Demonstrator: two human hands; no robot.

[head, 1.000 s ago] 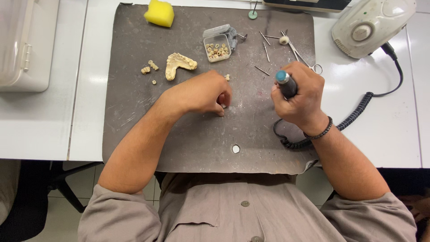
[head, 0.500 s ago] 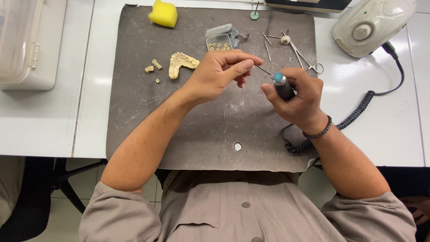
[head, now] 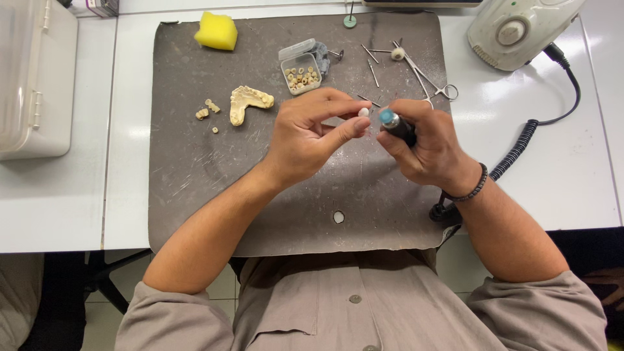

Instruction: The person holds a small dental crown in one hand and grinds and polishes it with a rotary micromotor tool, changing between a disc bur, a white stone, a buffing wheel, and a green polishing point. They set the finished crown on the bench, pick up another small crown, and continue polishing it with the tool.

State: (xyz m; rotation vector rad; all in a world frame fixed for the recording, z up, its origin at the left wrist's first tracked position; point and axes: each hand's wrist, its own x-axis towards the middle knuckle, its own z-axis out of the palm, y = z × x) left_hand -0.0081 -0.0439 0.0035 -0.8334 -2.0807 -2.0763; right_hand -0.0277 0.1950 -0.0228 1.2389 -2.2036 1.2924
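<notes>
Head view, near to far: the person's forearms come up from the bottom edge and meet over the middle of a dark grey mat [head: 195,195] on the white bench [head: 572,182]. A small white disc [head: 338,216] lies on the mat nearest the body, apart from both hands.

The left hand [head: 305,140] is raised off the mat, thumb and forefinger pressed together on a small white tooth-like piece [head: 364,112] at their tips. The right hand [head: 426,146] is wrapped around a dark handpiece [head: 396,125] with a blue collar, its long axis slanting up and to the left, so its working end points straight at the white piece. The two are just beside each other; whether the tip touches cannot be told. The piece lies left of the right hand and at the left hand's own fingertips.

Beyond the hands lie a pale jaw cast [head: 248,101] with loose fragments [head: 207,109] to the left, a small clear box of teeth [head: 300,73], scattered burs [head: 372,70] and forceps [head: 429,81]. Farthest off are a yellow sponge [head: 217,31] and the motor unit [head: 513,29], its coiled cord [head: 520,146] running back to the right wrist.
</notes>
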